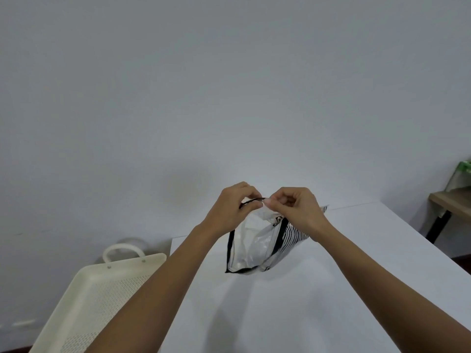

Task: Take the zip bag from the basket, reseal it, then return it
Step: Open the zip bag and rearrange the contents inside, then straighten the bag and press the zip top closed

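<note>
Both hands hold the clear plastic zip bag with black edging and a striped panel (251, 247) above the white desk (331, 289). The left hand (230, 211) and right hand (297, 211) pinch its top strip closed-fingered. The cream perforated basket (102, 296) sits left.

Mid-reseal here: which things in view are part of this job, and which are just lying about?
Part of the job:
zip bag, pinched at its top edge by the left hand and the right hand
basket, off to the left

Lying about:
white table
wooden furniture
green item above it
</note>
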{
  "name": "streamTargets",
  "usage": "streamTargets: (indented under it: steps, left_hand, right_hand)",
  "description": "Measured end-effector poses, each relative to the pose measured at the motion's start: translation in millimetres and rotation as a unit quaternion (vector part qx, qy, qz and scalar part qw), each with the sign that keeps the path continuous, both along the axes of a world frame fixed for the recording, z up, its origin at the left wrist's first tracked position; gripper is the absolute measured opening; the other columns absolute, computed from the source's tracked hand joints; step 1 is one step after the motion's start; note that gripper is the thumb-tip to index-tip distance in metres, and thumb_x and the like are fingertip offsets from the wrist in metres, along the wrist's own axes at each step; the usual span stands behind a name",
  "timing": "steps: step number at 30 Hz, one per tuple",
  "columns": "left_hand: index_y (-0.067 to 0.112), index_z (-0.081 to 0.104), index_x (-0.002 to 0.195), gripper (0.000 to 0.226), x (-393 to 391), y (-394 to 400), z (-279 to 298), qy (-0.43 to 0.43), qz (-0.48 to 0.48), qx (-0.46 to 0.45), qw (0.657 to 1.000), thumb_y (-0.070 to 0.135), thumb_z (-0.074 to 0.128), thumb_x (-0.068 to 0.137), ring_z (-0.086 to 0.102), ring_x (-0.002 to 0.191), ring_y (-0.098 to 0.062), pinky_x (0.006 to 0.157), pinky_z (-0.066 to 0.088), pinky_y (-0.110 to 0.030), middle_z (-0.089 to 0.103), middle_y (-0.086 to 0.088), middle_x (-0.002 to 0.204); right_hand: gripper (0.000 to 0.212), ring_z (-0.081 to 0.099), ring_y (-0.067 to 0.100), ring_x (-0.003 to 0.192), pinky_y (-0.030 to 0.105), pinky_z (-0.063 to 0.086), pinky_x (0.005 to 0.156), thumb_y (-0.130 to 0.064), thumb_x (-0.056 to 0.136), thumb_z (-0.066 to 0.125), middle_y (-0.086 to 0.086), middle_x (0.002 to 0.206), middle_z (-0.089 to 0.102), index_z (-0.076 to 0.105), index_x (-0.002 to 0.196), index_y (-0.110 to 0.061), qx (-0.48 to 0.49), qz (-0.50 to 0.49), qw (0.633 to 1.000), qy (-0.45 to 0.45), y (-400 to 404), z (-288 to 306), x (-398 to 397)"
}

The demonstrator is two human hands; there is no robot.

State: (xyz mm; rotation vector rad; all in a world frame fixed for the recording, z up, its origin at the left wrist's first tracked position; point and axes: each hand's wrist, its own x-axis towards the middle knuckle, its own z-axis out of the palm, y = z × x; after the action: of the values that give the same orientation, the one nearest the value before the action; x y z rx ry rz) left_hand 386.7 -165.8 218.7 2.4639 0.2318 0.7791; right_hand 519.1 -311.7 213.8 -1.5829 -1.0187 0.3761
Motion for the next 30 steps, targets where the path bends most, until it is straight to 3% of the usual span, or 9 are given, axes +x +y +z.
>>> streamTargets:
  steps: [4,7,10,12,14,19,22,26,30]
  left_hand:
    - [0.016,0.069,0.085,0.004,2.8,0.8,7.0,-0.021,0.020,-0.041,0.999,0.017,0.068,0.089,0.067,0.072,-0.013,0.067,0.056,-0.026,0.067,0.001,0.079]
    - [0.014,0.067,0.085,0.006,0.8,1.8,9.6,-0.041,0.028,-0.116,0.992,0.014,0.066,0.091,0.072,0.071,-0.019,0.058,0.061,-0.031,0.067,-0.004,0.083]
    - [0.011,0.066,0.087,0.006,2.2,-1.9,10.4,-0.035,0.018,-0.166,0.985,0.013,0.064,0.092,0.072,0.070,-0.013,0.060,0.062,-0.029,0.067,0.001,0.081]
    - [0.010,0.065,0.089,0.005,2.4,-3.8,9.3,-0.028,0.014,-0.178,0.983,0.012,0.063,0.093,0.072,0.068,-0.006,0.060,0.061,-0.028,0.066,0.004,0.080]
    - [0.011,0.066,0.092,0.005,2.1,-4.8,8.3,-0.031,0.018,-0.185,0.982,0.010,0.061,0.094,0.069,0.066,-0.003,0.060,0.061,-0.027,0.064,0.006,0.080]
    - [0.019,0.067,0.093,0.015,-1.2,-3.4,10.6,-0.028,0.044,-0.163,0.985,0.006,0.060,0.092,0.064,0.066,-0.006,0.057,0.059,-0.023,0.064,0.002,0.082]
    - [0.020,0.067,0.088,0.012,-3.7,-0.6,11.1,-0.023,0.054,-0.141,0.988,0.010,0.063,0.091,0.069,0.072,-0.018,0.057,0.061,-0.026,0.068,0.002,0.077]
    - [0.020,0.065,0.084,0.008,-7.8,4.2,9.6,-0.007,0.067,-0.090,0.994,0.015,0.065,0.091,0.071,0.076,-0.024,0.066,0.060,-0.040,0.072,-0.001,0.076]
    - [0.018,0.067,0.085,0.004,-8.6,1.9,9.7,-0.002,0.079,-0.019,0.997,0.017,0.068,0.089,0.069,0.073,-0.015,0.074,0.058,-0.041,0.071,0.005,0.075]
  right_hand:
    - [0.038,0.066,-0.002,0.077,0.019,0.047,0.075,-0.050,0.091,0.055,-0.009,0.083,0.074,0.077,0.087,-0.020,-0.024,-0.032,0.997,0.070,-8.3,2.0,5.9]
    - [0.038,0.060,0.014,0.075,0.028,0.045,0.074,-0.047,0.093,0.054,-0.005,0.080,0.063,0.071,0.086,-0.014,-0.059,-0.084,0.993,0.052,-13.8,-4.5,12.1]
    - [0.042,0.063,0.015,0.065,0.028,0.052,0.065,-0.047,0.094,0.051,0.003,0.074,0.065,0.072,0.081,-0.012,-0.088,0.022,0.981,0.174,-15.4,-2.0,5.2]
    - [0.046,0.068,0.019,0.073,0.032,0.058,0.077,-0.047,0.093,0.052,0.005,0.079,0.069,0.074,0.096,-0.008,-0.091,0.083,0.959,0.257,-14.7,1.3,2.8]
    - [0.050,0.066,0.027,0.085,0.039,0.055,0.090,-0.043,0.090,0.059,0.011,0.091,0.066,0.068,0.110,0.002,-0.074,0.116,0.942,0.307,-14.2,3.3,4.2]
    - [0.026,0.065,0.014,0.067,0.025,0.058,0.068,-0.032,0.073,0.072,0.005,0.079,0.069,0.069,0.081,-0.008,-0.020,0.153,0.934,0.323,-13.1,8.0,1.4]
    - [0.014,0.063,0.013,0.060,0.023,0.055,0.057,-0.020,0.071,0.079,0.004,0.069,0.069,0.069,0.071,-0.010,0.011,0.101,0.957,0.273,-10.2,10.5,1.8]
    - [0.015,0.057,0.016,0.055,0.025,0.048,0.061,-0.013,0.068,0.085,0.000,0.055,0.062,0.070,0.065,-0.015,-0.013,-0.019,0.997,0.074,-12.0,12.0,7.1]
    - [0.014,0.062,0.021,0.048,0.027,0.046,0.056,-0.017,0.075,0.077,-0.004,0.050,0.060,0.067,0.065,-0.019,-0.039,-0.130,0.981,-0.142,-11.4,10.6,9.2]
